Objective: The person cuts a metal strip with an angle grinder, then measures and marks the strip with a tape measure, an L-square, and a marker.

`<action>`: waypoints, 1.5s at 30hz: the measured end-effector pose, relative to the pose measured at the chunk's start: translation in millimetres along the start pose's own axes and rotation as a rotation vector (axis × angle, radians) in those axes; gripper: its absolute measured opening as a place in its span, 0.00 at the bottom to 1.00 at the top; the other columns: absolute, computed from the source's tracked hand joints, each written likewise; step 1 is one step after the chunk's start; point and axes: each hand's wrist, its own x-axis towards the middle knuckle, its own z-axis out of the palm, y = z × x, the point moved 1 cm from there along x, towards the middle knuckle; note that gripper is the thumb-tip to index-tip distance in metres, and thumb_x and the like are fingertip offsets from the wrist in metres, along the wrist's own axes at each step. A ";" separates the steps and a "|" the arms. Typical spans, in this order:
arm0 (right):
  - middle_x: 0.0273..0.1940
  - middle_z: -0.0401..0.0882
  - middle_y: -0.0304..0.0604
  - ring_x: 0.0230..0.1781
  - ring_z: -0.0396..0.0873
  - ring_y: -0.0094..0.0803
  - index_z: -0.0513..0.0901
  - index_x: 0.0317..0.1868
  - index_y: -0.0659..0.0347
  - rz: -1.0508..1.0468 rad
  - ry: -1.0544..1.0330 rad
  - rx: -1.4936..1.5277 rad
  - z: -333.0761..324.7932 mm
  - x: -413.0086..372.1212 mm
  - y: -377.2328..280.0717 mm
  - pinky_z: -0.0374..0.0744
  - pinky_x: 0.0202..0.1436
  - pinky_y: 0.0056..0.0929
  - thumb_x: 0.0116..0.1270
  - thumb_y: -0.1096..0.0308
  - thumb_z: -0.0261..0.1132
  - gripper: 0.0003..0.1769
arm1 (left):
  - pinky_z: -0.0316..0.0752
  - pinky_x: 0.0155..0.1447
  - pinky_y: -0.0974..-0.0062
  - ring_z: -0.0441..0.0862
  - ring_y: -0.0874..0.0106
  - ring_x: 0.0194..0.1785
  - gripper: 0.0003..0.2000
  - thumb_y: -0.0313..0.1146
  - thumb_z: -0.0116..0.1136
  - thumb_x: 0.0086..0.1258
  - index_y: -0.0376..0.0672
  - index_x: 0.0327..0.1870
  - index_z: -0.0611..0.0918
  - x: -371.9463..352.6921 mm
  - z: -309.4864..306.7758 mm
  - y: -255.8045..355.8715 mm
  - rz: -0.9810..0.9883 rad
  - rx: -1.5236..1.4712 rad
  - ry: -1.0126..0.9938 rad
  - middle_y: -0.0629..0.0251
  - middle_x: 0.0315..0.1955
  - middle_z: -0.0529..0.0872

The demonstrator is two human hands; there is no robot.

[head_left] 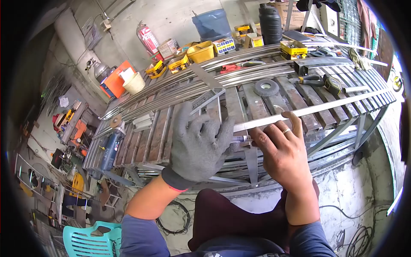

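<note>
A long bright metal bar (325, 106) lies across the slatted metal table (160, 132), its near end between my hands. My left hand (199, 147), in a grey glove, is at that end with its fingers bent round a small marker-like object (240, 138); part of it is hidden by the glove. My bare right hand (280, 150), with a ring on one finger, holds the bar near its end, fingertips at its edge. Just beyond my left hand a metal square (207, 78) rests on the slats.
A grinding disc (266, 88), a tape measure (332, 85) and pliers (309, 80) lie beyond the bar. Steel tubes run along the back, near yellow boxes (293, 49) and a yellow tub (200, 52). A blue grinder (112, 150) sits at the left; a green chair (92, 240) stands below.
</note>
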 end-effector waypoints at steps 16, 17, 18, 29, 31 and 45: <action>0.53 0.89 0.50 0.46 0.87 0.27 0.77 0.66 0.71 0.399 0.543 1.283 11.2 -9.5 -2.3 0.87 0.53 0.27 0.90 0.64 0.73 0.20 | 0.76 0.63 0.50 0.85 0.49 0.51 0.10 0.43 0.67 0.90 0.47 0.51 0.90 -30.9 9.5 -12.6 -0.209 -0.682 0.124 0.59 0.42 0.89; 0.53 0.89 0.50 0.47 0.87 0.27 0.77 0.66 0.71 0.388 0.537 1.290 13.1 -9.2 -3.8 0.88 0.53 0.27 0.90 0.65 0.73 0.20 | 0.76 0.59 0.49 0.84 0.49 0.46 0.08 0.40 0.69 0.88 0.47 0.49 0.90 -26.6 7.1 -11.9 -0.176 -0.676 0.138 0.59 0.39 0.88; 0.53 0.89 0.50 0.48 0.88 0.28 0.77 0.66 0.71 0.377 0.532 1.296 15.1 -9.1 -4.8 0.88 0.54 0.28 0.90 0.65 0.73 0.20 | 0.76 0.59 0.49 0.84 0.49 0.46 0.08 0.41 0.70 0.88 0.47 0.50 0.90 -27.9 9.8 -12.3 -0.180 -0.673 0.151 0.59 0.38 0.87; 0.53 0.88 0.48 0.50 0.90 0.29 0.76 0.62 0.69 0.413 0.442 1.384 19.1 -6.2 -13.6 0.94 0.55 0.31 0.90 0.68 0.72 0.16 | 0.75 0.69 0.44 0.83 0.44 0.55 0.09 0.42 0.72 0.86 0.47 0.51 0.91 -25.9 17.9 -1.1 -0.202 -0.616 0.153 0.56 0.43 0.85; 0.50 0.89 0.47 0.46 0.90 0.27 0.76 0.59 0.67 0.485 0.424 1.425 21.7 -5.3 -15.8 0.93 0.52 0.29 0.90 0.69 0.73 0.14 | 0.73 0.72 0.43 0.82 0.43 0.57 0.09 0.42 0.72 0.85 0.47 0.50 0.91 -23.9 13.9 -0.2 -0.218 -0.629 0.102 0.54 0.46 0.84; 0.35 0.90 0.42 0.33 0.86 0.23 0.76 0.59 0.64 0.844 0.341 1.436 54.7 -5.3 -6.4 0.82 0.37 0.23 0.89 0.67 0.76 0.16 | 0.70 0.83 0.43 0.84 0.53 0.54 0.12 0.37 0.76 0.76 0.47 0.56 0.93 3.9 8.5 9.9 -0.128 -0.149 -0.010 0.62 0.43 0.88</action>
